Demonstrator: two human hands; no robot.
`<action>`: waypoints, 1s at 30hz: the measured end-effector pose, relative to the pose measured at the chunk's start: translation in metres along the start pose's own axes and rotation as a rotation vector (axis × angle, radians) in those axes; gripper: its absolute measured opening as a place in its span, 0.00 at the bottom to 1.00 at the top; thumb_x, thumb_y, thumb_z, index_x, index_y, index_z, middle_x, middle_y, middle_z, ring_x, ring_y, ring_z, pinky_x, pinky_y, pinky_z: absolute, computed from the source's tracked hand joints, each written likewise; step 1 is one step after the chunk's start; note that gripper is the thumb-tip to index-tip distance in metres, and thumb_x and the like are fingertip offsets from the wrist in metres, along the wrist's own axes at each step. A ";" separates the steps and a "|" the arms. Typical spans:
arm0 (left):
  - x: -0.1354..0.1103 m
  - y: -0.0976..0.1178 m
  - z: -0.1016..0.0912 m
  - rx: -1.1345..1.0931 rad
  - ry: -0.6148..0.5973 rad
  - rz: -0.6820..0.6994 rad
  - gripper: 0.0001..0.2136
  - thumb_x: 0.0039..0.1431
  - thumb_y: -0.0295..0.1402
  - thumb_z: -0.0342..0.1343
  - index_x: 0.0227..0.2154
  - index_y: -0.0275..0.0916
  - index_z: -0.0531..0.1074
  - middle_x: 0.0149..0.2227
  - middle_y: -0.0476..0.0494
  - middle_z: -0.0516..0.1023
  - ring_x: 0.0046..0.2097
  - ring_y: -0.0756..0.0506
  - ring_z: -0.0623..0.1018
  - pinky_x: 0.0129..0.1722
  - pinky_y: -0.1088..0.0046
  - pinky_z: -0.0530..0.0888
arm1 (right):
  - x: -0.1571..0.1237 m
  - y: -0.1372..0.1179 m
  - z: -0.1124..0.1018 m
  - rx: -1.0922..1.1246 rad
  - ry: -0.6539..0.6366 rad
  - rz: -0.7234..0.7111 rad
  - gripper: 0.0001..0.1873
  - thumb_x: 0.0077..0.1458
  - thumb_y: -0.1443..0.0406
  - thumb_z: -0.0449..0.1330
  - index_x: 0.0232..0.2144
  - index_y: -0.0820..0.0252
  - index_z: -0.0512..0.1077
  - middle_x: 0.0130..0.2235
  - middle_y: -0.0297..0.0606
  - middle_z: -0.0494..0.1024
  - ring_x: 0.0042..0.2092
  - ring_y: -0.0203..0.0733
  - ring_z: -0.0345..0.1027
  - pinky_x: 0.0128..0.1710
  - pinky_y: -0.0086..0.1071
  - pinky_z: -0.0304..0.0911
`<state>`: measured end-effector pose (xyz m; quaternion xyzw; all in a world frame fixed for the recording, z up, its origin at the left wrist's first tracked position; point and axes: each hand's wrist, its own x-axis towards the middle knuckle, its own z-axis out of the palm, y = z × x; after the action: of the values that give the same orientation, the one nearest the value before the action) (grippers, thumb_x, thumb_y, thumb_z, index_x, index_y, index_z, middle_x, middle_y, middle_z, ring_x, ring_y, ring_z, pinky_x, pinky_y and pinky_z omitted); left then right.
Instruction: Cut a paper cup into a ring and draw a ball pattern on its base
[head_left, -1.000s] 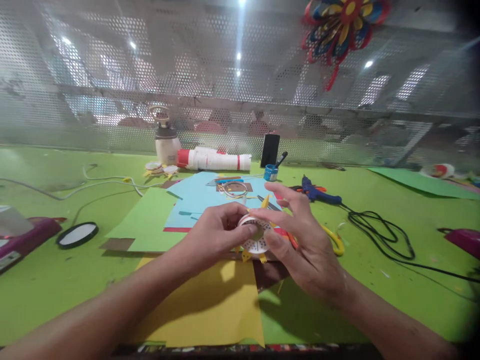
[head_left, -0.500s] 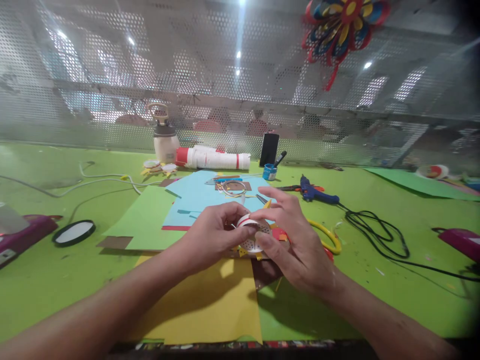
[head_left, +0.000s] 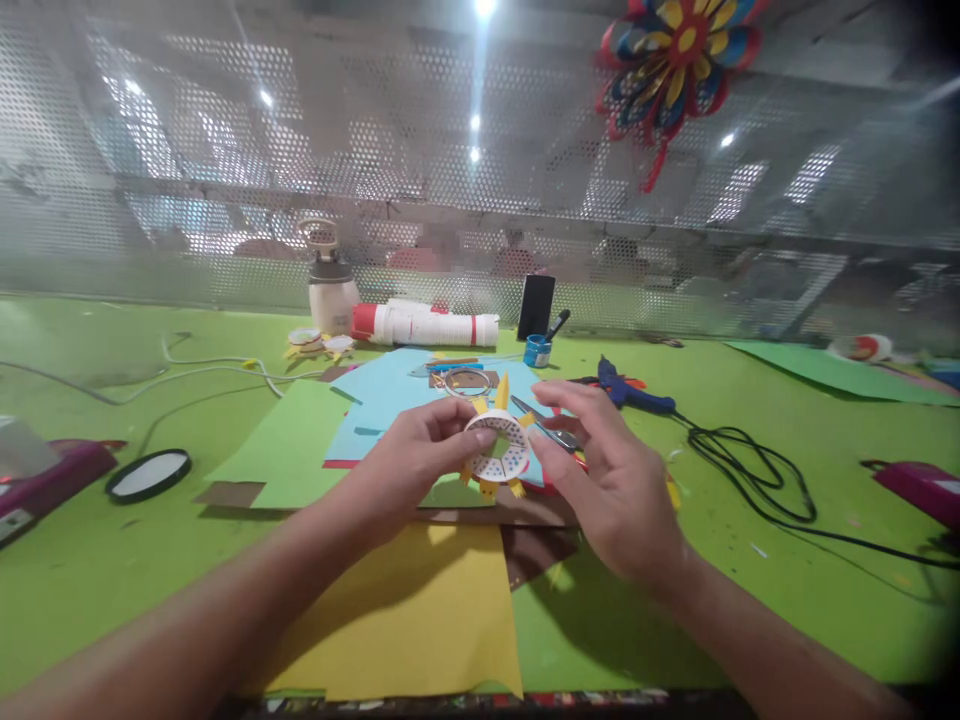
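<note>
A small white paper ring [head_left: 496,466] with blue dots, dark lines and yellow paper pieces round its edge faces me above the papers. My left hand [head_left: 420,440] pinches its left side, with the thumb over the front near the hole. To the right, my right hand [head_left: 607,475] has its fingers apart, its thumb tip close to the ring's right edge; whether it touches I cannot tell. Behind the right fingers lie scissors [head_left: 559,436], partly hidden. Beneath are light blue paper [head_left: 375,415], green paper [head_left: 262,450] and yellow paper [head_left: 420,620].
A blue glue gun [head_left: 634,390] with a black cord lies at right. Further back stand a blue jar [head_left: 538,351], a phone [head_left: 536,307], a red-and-white tube [head_left: 435,326] and a bottle [head_left: 332,295]. A black-rimmed disc [head_left: 148,474] lies at left.
The ring has turned from tilted to facing me, so its dotted face and yellow pieces show. My right fingers have moved off it to the right. The left hand keeps its hold.
</note>
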<state>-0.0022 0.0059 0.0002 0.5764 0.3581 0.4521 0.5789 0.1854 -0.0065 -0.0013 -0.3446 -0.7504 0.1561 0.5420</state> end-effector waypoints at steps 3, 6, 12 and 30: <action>0.001 0.000 0.001 -0.068 0.030 -0.016 0.10 0.55 0.37 0.62 0.35 0.36 0.72 0.33 0.48 0.73 0.33 0.52 0.69 0.35 0.74 0.65 | 0.001 0.000 0.000 0.151 -0.026 0.175 0.16 0.60 0.62 0.58 0.51 0.58 0.68 0.48 0.42 0.72 0.48 0.44 0.69 0.48 0.42 0.68; 0.002 0.002 0.003 -0.161 0.067 -0.030 0.09 0.54 0.35 0.63 0.35 0.36 0.72 0.33 0.48 0.74 0.33 0.51 0.70 0.39 0.72 0.68 | 0.001 -0.002 0.002 0.368 -0.096 0.392 0.20 0.59 0.59 0.59 0.52 0.57 0.66 0.43 0.40 0.73 0.42 0.42 0.71 0.40 0.39 0.72; 0.003 -0.001 0.003 -0.286 0.027 -0.040 0.08 0.54 0.32 0.63 0.36 0.36 0.73 0.38 0.44 0.78 0.38 0.48 0.75 0.42 0.70 0.70 | 0.003 -0.002 0.004 0.498 -0.145 0.560 0.21 0.58 0.56 0.60 0.51 0.57 0.68 0.33 0.34 0.73 0.35 0.36 0.69 0.36 0.31 0.72; -0.001 0.007 0.000 -0.268 -0.010 -0.135 0.09 0.55 0.33 0.61 0.37 0.34 0.78 0.37 0.41 0.80 0.37 0.49 0.76 0.39 0.73 0.72 | 0.003 0.000 0.007 0.683 -0.230 0.518 0.30 0.47 0.62 0.70 0.52 0.57 0.65 0.27 0.28 0.72 0.29 0.33 0.68 0.33 0.30 0.68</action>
<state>-0.0031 0.0046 0.0075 0.4709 0.3295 0.4528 0.6816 0.1781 -0.0034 -0.0020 -0.3028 -0.6003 0.5631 0.4806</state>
